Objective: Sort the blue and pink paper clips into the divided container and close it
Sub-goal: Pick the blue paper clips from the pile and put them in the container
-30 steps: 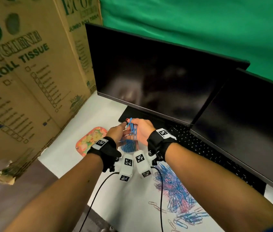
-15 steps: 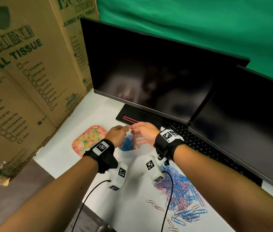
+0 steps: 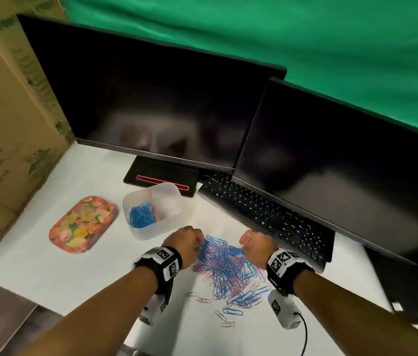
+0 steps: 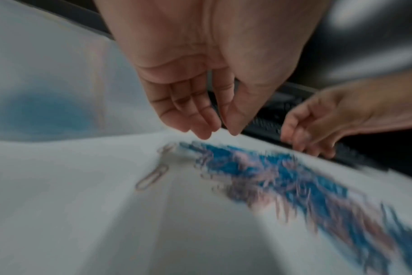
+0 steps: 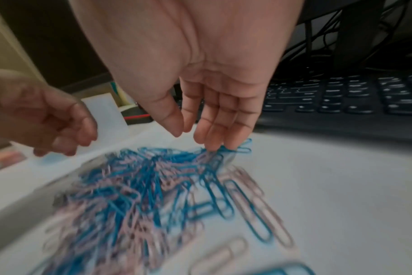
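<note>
A clear divided container (image 3: pixel 169 201) stands open on the white table, with blue paper clips (image 3: pixel 141 217) in its left compartment beside a pink divider. Nearer me lies a mixed pile of blue and pink clips (image 3: pixel 226 263). My left hand (image 3: pixel 197 242) hangs over the pile's left edge. In the left wrist view the left hand (image 4: pixel 220 132) has loosely curled fingers with nothing in them. My right hand (image 3: pixel 245 244) is at the pile's right edge. In the right wrist view the right hand (image 5: pixel 188 137) points down, its fingertips (image 5: pixel 214 145) touching blue clips on the pile (image 5: pixel 134 186).
A floral lid (image 3: pixel 82 224) lies left of the container. Two dark monitors (image 3: pixel 151 98) and a black keyboard (image 3: pixel 267 214) close off the back and right. Cardboard boxes (image 3: pixel 2 124) wall the left side. Loose clips (image 3: pixel 231 309) are scattered in front of the pile.
Both hands were over the container with a bunch of blue clips; they have let it go and come back toward me, down to the pile.
</note>
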A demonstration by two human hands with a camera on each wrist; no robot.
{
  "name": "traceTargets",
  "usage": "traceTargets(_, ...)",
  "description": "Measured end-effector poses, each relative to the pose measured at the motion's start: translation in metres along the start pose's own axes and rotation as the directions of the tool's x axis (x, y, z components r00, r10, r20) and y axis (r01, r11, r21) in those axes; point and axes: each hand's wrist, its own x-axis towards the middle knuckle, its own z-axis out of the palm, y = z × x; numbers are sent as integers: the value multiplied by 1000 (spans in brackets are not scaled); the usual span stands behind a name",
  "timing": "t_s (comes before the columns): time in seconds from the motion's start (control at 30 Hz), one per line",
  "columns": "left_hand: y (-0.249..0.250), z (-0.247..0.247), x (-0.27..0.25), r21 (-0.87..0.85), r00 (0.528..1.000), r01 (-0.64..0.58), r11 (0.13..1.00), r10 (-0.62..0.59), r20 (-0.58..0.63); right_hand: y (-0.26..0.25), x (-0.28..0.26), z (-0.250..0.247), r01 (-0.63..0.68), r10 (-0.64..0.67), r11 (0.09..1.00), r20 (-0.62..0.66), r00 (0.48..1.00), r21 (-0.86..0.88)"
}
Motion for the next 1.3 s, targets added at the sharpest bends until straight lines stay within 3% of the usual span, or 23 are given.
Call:
traceTargets(0.17,3,23,2,213,997,45,976,-58,55,26,-7,12,36,-36,999,-1,999,-2)
traceTargets(0.4,-1,26,-7,265,994,106,958,-113,11,21,7,17,134,-140,975,-24,990,-177)
traceTargets(0.5,-4,24,-12,188,992,129,974,-126,-27,11,16,24,209,-222,947,-29,975,-246)
traceTargets(0.67,-10,21,-19,-109,984,138,984,-149,-96,10,23,30,284,-314,921,-75,946,-268)
traceTargets(0.8,-12,18,-19,-345,975,158,925,-202,-96,16,24,23,223,-217,973,-109,970,50)
traceTargets(0.87,-13,17,-17,-528,972,169,832,-230,-53,17,21,18,191,-181,943,-61,982,272)
traceTargets(0.93,-8,14,-16,-729,971,164,664,-240,-1,19,16,12,127,-181,844,55,982,522)
traceTargets(1.03,0,8,-17,-900,961,180,397,-265,75,16,5,4,37,-206,665,135,969,746)
traceTargets(1.17,6,3,-16,-971,953,202,132,-254,164,8,-10,-4,-61,-273,382,176,946,922)
traceTargets(1.3,17,-4,-18,-967,939,229,-113,-235,250,-6,-21,-8,-102,-329,270,191,925,957)
